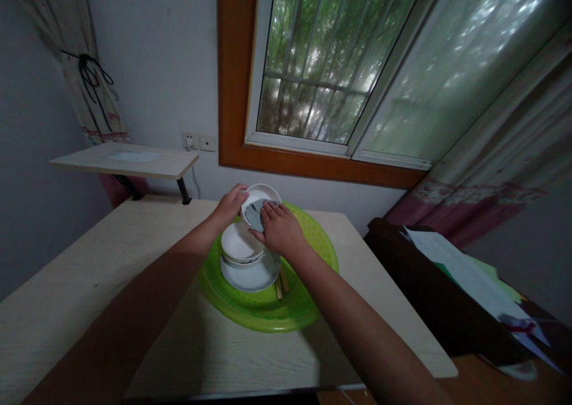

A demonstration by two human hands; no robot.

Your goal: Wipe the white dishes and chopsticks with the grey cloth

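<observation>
My left hand point(233, 202) grips the rim of a white bowl point(261, 189), tilted with its inside toward me. Pressed into that bowl is a grey-green cloth point(254, 213), which my right hand point(280, 226) holds under its fingers. Below, a small stack of white bowls point(241, 242) rests on a white plate point(251, 281). Wooden chopsticks point(280, 288) lie beside the plate, partly hidden under my right wrist. All of these stand in or above a round green basin point(263, 320).
The basin sits on a pale wooden table point(170, 357). A raised shelf point(165, 162) on black legs stands at the back left. Beyond the table's right edge is a dark brown piece of furniture point(411, 280) with papers point(465, 274) on it. A window point(330, 65) fills the wall behind.
</observation>
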